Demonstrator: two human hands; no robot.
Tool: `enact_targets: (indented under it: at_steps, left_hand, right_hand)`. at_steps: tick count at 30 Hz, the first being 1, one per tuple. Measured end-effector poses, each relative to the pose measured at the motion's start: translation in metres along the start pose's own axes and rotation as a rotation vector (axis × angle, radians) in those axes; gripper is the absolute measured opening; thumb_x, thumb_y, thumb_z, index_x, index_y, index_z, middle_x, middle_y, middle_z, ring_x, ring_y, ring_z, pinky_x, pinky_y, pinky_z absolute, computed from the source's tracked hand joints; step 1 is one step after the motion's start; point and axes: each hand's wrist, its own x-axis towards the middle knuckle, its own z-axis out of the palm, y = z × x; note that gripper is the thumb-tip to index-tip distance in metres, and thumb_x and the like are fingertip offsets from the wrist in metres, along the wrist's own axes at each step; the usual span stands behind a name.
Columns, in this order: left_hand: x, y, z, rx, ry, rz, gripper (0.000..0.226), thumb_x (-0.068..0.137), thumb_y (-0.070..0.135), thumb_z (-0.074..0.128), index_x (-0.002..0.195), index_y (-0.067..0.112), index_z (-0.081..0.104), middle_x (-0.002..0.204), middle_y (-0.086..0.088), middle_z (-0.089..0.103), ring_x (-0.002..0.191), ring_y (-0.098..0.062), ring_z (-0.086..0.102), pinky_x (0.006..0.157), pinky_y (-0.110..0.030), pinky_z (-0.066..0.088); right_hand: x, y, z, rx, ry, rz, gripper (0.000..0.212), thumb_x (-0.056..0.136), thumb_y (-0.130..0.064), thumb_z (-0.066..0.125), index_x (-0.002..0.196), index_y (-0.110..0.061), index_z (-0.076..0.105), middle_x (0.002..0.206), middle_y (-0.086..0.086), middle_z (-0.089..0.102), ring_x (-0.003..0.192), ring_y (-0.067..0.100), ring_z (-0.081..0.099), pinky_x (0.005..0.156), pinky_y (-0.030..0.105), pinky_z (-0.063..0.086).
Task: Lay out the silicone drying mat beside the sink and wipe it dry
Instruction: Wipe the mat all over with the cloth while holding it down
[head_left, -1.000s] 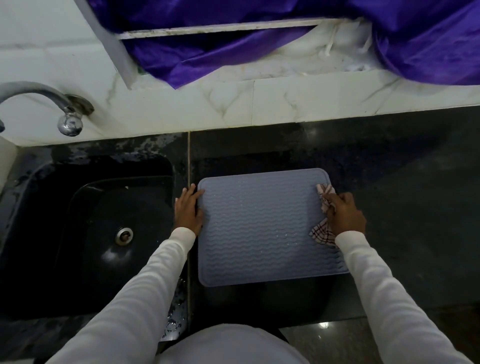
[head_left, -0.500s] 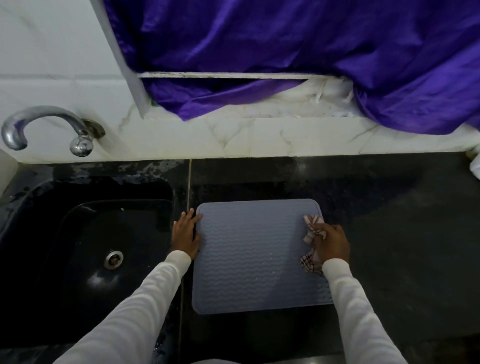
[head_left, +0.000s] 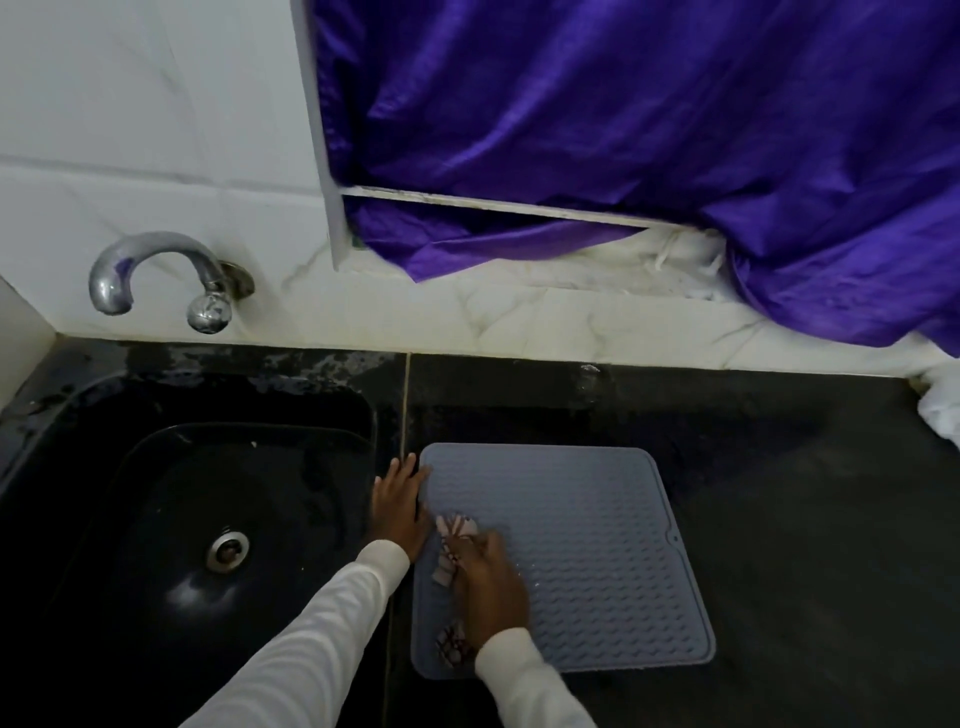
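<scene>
1. Lying flat on the counter (head_left: 779, 519) just right of the sink (head_left: 156, 519), the mat (head_left: 582, 551) is the landmark.
2. Left hand (head_left: 397, 506) rests with straight fingers against the mat's left edge, holding nothing.
3. Right hand (head_left: 488, 587), blurred, grips a checked cloth (head_left: 451, 540) on the mat's left part.
4. Tap (head_left: 156, 275) and purple fabric (head_left: 623, 130) sit beyond the mat, on the wall.

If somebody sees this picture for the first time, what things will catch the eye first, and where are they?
The shiny purple cloth fills the upper right, hanging over the white tiled wall. Below it, a grey silicone mat lies flat on the dark counter, just right of the black sink. The right hand presses a checked rag on the mat's left part, and the left hand rests at its left edge.
</scene>
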Motion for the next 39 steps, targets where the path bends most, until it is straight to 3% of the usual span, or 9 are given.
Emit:
enact_targets:
  at_steps: [4,7,10,16,20,23,26,30,39]
  left_hand:
    - [-0.002,0.002,0.000,0.025,-0.016,0.004,0.060,0.085,0.031,0.030,0.144,0.019,0.037,0.157,-0.006,0.020,0.146,-0.026,0.008,0.115,-0.040,-0.004]
    - [-0.005,0.005,0.000,0.032,-0.002,0.014,0.058,0.090,0.012,0.045,0.146,0.018,0.032,0.158,-0.006,0.016,0.147,-0.025,0.005,0.116,-0.040,-0.006]
    - [-0.006,0.004,-0.004,0.021,-0.037,0.021,0.059,0.088,0.022,0.036,0.147,0.017,0.032,0.158,-0.005,0.015,0.147,-0.025,0.004,0.116,-0.040,-0.007]
    - [-0.009,0.005,-0.008,0.086,-0.084,0.058,0.062,0.091,0.019,0.042,0.150,0.016,0.021,0.160,-0.006,0.005,0.147,-0.025,-0.004,0.116,-0.043,-0.009]
    - [-0.010,0.007,-0.008,0.138,-0.091,0.047,0.061,0.094,0.017,0.038,0.151,0.017,0.016,0.160,-0.005,0.001,0.147,-0.025,-0.007,0.118,-0.045,-0.007]
    - [-0.007,0.005,-0.006,0.131,-0.090,0.042,0.057,0.097,0.016,0.033,0.151,0.019,0.015,0.160,-0.003,0.001,0.146,-0.023,-0.008,0.118,-0.044,-0.007]
    - [-0.006,0.002,-0.004,0.135,-0.112,0.038,0.057,0.097,0.017,0.029,0.152,0.020,0.013,0.160,-0.001,0.000,0.146,-0.022,-0.009,0.117,-0.044,-0.009]
    - [-0.006,-0.001,0.000,0.149,-0.110,0.046,0.066,0.087,0.034,0.005,0.152,0.021,0.012,0.160,0.002,0.000,0.146,-0.022,-0.010,0.114,-0.041,-0.014]
    - [-0.006,0.005,-0.002,0.112,-0.063,0.022,0.058,0.097,0.011,0.032,0.151,0.024,0.015,0.160,0.003,0.005,0.146,-0.019,-0.008,0.113,-0.038,-0.015]
  right_hand:
    - [0.002,0.012,0.020,-0.328,-0.043,-0.120,0.063,0.093,-0.027,0.040,0.147,-0.045,0.015,0.147,0.012,0.035,0.105,0.035,0.061,0.085,0.043,0.053]
    - [0.000,0.007,0.016,-0.235,0.029,-0.084,0.056,0.095,-0.028,0.044,0.145,-0.044,0.023,0.140,0.007,0.042,0.107,0.031,0.059,0.087,0.040,0.053]
    - [-0.003,0.004,0.023,-0.320,0.108,-0.139,0.069,0.089,-0.023,0.059,0.142,-0.041,0.018,0.132,0.009,0.048,0.097,0.029,0.064,0.081,0.038,0.055]
    - [-0.003,-0.002,0.019,-0.274,0.103,-0.103,0.037,0.092,-0.064,0.031,0.110,-0.038,0.051,0.102,-0.009,0.060,0.097,0.025,0.061,0.077,0.037,0.047]
    - [0.002,0.004,0.010,-0.297,0.083,-0.065,0.024,0.094,-0.055,0.044,0.110,-0.038,0.049,0.104,0.000,0.060,0.089,0.026,0.062,0.076,0.040,0.049]
    - [0.006,0.013,-0.004,-0.348,-0.028,-0.028,0.046,0.095,-0.022,0.047,0.134,-0.045,0.038,0.122,0.007,0.049,0.094,0.033,0.059,0.068,0.037,0.043]
    - [0.010,0.032,-0.023,-0.290,0.040,0.026,0.031,0.098,-0.041,0.042,0.128,-0.045,0.037,0.115,0.003,0.048,0.096,0.027,0.059,0.081,0.037,0.049]
    - [0.016,0.066,-0.046,-0.296,0.059,0.108,0.045,0.092,-0.058,0.034,0.129,-0.038,0.051,0.109,-0.003,0.050,0.091,0.026,0.061,0.072,0.031,0.044]
    - [0.025,0.112,-0.100,-0.051,0.137,0.261,0.047,0.081,-0.071,0.050,0.086,-0.024,0.048,0.074,-0.003,0.065,0.070,0.017,0.061,0.069,0.035,0.043]
